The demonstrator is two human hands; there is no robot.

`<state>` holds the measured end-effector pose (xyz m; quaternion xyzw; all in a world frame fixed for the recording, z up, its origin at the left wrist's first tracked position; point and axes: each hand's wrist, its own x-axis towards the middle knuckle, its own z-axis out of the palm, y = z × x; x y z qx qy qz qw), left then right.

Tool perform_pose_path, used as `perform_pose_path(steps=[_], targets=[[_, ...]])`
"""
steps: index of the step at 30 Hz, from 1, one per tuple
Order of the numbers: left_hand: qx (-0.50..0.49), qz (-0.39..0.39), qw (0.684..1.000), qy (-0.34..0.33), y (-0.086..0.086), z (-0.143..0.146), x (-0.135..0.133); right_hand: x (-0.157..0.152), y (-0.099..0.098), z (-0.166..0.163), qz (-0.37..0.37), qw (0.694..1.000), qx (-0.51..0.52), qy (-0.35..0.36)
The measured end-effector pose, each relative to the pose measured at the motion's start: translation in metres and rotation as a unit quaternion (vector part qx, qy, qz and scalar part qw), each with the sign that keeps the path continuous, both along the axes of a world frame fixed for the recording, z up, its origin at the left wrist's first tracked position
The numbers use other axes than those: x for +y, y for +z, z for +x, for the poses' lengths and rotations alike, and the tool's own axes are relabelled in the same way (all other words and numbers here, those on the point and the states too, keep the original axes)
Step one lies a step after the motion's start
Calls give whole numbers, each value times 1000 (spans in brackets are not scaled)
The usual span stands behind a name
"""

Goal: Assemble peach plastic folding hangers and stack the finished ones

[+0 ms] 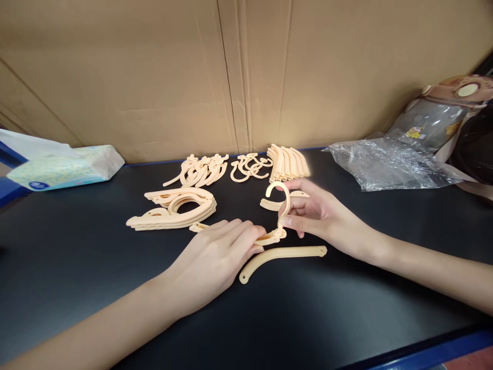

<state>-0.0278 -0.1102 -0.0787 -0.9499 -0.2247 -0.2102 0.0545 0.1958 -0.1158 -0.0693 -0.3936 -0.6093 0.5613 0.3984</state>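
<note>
My left hand (219, 257) is closed around a peach plastic hanger arm (269, 238), whose far end shows past the knuckles on the left. Between the thumb and fingers of my right hand (311, 213) is a curved hanger hook (287, 198) of the same colour, held upright. The foot of the hook meets the right end of the hanger arm; whether the two are locked together cannot be seen. Just in front of both hands lies a loose curved hanger arm (283, 257) with a hole at each end. Another hanger piece (271, 204) lies behind my right hand, partly covered.
Folded hangers (173, 218) are stacked at left. Farther back are a pile of joined pieces (204, 172), loose hooks (250, 167) and a row of hanger arms (287, 162). A tissue pack (69, 167), a clear plastic bag (393, 162) and a bottle (427, 121) stand near the cardboard wall (154, 77).
</note>
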Motion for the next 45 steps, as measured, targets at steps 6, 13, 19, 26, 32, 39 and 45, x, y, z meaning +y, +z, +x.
perform_pose_path(steps=[6,13,19,26,32,39,45], targets=[[0,21,1000,6,0,0,1,-6,0,-4,39,999,-7,-26],[0,33,999,14,-2,0,1,-7,-6,-6,95,995,-18,-33],[3,30,999,17,-3,0,1,-10,-8,-5,142,987,-59,-54],[2,32,999,15,-1,0,0,-7,-2,-5,77,995,-34,-52],[-10,23,1000,4,1,0,0,-1,0,-2,-14,1000,5,-16],[-16,-5,1000,-4,1,-1,1,2,-4,3,-58,997,43,19],[-12,-34,999,-4,-1,-4,2,0,-1,4,-74,996,44,36]])
